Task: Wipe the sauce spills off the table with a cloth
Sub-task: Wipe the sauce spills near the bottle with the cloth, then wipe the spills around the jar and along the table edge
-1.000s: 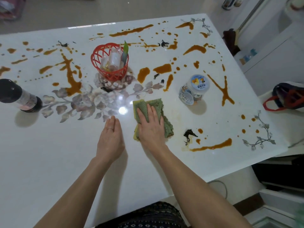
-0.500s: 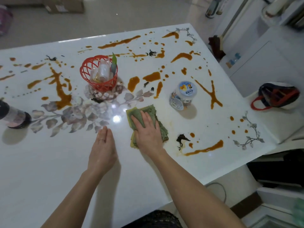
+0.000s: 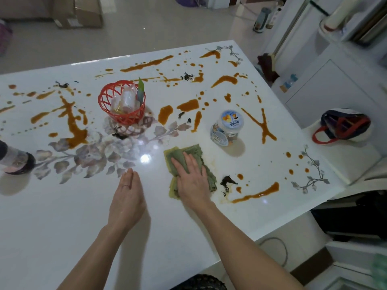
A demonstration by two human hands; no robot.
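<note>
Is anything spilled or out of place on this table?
Yes. Brown sauce lies in streaks and drops over the far half and right side of the table. Dark scraps sit among it, one just right of the cloth that the right hand presses flat.

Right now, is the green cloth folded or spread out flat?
Folded: the green cloth shows stacked, layered edges under the right hand.

Single head cam, wide-angle, sits above near edge of the table [image 3: 62, 227], faces fwd & down across it, close-in, w/ floor [image 3: 157, 32] visible past far edge.
</note>
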